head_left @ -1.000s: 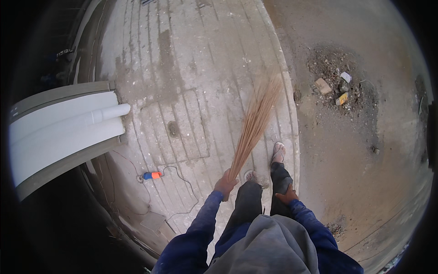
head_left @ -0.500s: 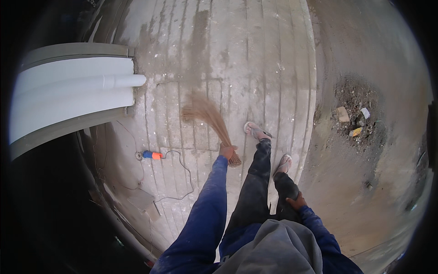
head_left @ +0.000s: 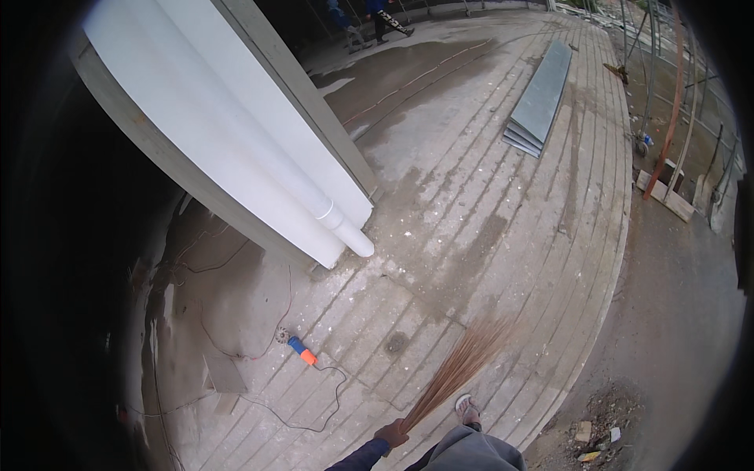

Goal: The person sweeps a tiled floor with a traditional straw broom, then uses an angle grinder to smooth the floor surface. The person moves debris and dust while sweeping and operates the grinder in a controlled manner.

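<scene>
My left hand is closed round the bound end of a stick broom, a bundle of thin brown twigs without a separate handle. Its spread tips reach up and to the right over the grooved concrete floor and blur at their ends. Just right of the broom shows one of my feet in a light sandal. My right hand is out of the picture.
A corded blue and orange power tool lies left of the broom. A white column with a pipe stands beyond it. Stacked grey sheets lie far off, near scaffold poles. Rubble is lower right; two people walk at the back.
The view has tilted up and turned, bringing in the sheets, poles and people. The broom has swung from pointing up-left to pointing up-right. My right hand, earlier on my leg, has left the view.
</scene>
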`<action>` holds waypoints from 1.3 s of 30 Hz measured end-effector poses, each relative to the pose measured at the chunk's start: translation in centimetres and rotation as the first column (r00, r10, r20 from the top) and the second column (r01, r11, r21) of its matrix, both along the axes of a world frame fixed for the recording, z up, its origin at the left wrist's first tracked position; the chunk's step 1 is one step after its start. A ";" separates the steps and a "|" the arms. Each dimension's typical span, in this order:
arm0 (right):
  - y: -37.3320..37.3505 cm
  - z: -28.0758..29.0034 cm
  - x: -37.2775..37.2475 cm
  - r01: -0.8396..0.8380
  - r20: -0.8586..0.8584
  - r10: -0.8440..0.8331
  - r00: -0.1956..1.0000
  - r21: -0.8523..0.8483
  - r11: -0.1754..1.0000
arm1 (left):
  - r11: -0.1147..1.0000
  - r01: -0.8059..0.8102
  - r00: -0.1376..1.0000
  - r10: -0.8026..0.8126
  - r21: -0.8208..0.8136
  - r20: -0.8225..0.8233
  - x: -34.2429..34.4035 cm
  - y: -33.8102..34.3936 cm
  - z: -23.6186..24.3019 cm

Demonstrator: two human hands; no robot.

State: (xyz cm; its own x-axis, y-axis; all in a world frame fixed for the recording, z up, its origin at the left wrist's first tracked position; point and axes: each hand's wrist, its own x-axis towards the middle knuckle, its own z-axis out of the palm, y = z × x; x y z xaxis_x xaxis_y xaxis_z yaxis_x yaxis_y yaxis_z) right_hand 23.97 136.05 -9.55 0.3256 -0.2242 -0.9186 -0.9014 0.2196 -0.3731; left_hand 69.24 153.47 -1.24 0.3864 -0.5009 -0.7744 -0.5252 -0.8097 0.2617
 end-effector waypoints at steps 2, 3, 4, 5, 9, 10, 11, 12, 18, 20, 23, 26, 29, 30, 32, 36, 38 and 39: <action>-3.3 1.2 2.0 -0.069 0.002 0.069 0.998 -0.012 0.998 | 0.972 -0.235 0.971 0.235 -0.009 0.043 3.3 4.3 0.9; -4.7 1.6 2.7 -0.098 0.013 0.098 0.995 -0.024 0.995 | 0.929 -0.371 0.928 0.370 0.009 0.050 4.9 5.8 1.0; -6.1 1.8 2.8 -0.119 0.017 0.120 0.993 -0.042 0.992 | 0.840 -0.539 0.841 0.541 -0.057 0.018 6.0 6.0 1.3; -7.0 2.0 2.8 -0.137 0.026 0.139 0.990 -0.056 0.989 | 0.717 -0.690 0.722 0.692 -0.103 -0.021 6.7 6.2 1.7; -7.9 1.8 1.8 -0.216 0.052 0.223 0.973 -0.113 0.970 | 0.281 -0.892 0.352 0.923 -0.354 -0.155 12.7 4.0 0.4; -7.9 0.7 1.3 -0.204 -0.004 0.205 0.979 -0.129 0.970 | 0.168 -0.911 0.265 0.938 -0.377 -0.222 14.4 2.9 -1.5; -7.9 -0.2 0.5 -0.190 -0.071 0.181 0.981 -0.141 0.972 | 0.057 -0.922 0.180 0.940 -0.384 -0.291 15.8 1.4 -3.8; -8.3 -1.6 -1.5 -0.137 -0.114 0.126 0.985 -0.096 0.986 | -0.015 -0.913 0.132 0.934 -0.407 -0.331 15.6 -3.2 -6.5; -11.3 -1.6 -1.8 -0.225 -0.228 0.186 0.956 -0.156 0.962 | 0.230 -0.926 0.330 0.878 -0.300 -0.346 8.0 -23.0 -17.2; -13.4 -1.1 -2.0 -0.188 -0.207 0.162 0.965 -0.115 0.975 | 0.929 -0.369 0.922 0.368 0.014 -0.120 3.9 -27.9 -17.7; -16.6 -1.2 -3.9 -0.088 -0.104 0.079 0.991 -0.084 0.993 | 0.991 0.135 0.956 -0.127 0.012 -0.265 0.3 -33.7 -14.3; -19.9 -1.9 -6.1 -0.006 -0.061 -0.001 0.998 -0.110 0.994 | 0.984 0.165 0.949 -0.177 -0.066 -0.262 -2.8 -36.2 -8.1; -23.2 -1.4 -5.7 0.009 -0.091 -0.015 0.996 -0.068 0.998 | 0.978 -0.195 0.974 0.183 -0.080 -0.133 -3.9 -29.3 -3.4; -24.3 -0.7 -4.6 -0.011 -0.075 0.008 0.997 -0.038 0.999 | 0.928 -0.323 0.946 0.320 -0.184 -0.050 -3.8 -24.8 -2.5; -26.5 -0.4 -4.7 -0.017 -0.083 0.015 0.996 -0.026 1.000 | 0.714 -0.663 0.742 0.668 -0.226 -0.065 -3.8 -22.0 -1.4; -27.5 -2.6 -5.6 -0.006 -0.022 0.005 1.000 -0.033 0.999 | 0.199 -0.949 0.245 0.954 -0.245 -0.173 -2.7 -22.2 -5.9; -27.6 -4.1 -5.7 -0.025 -0.012 0.024 1.000 -0.049 0.998 | 0.209 -0.971 0.232 0.945 -0.119 -0.231 -2.9 -26.1 -9.9; -27.6 -4.5 -5.3 -0.053 -0.024 0.051 0.998 -0.051 0.997 | 0.318 -0.948 0.313 0.915 -0.021 -0.254 -3.6 -28.3 -11.2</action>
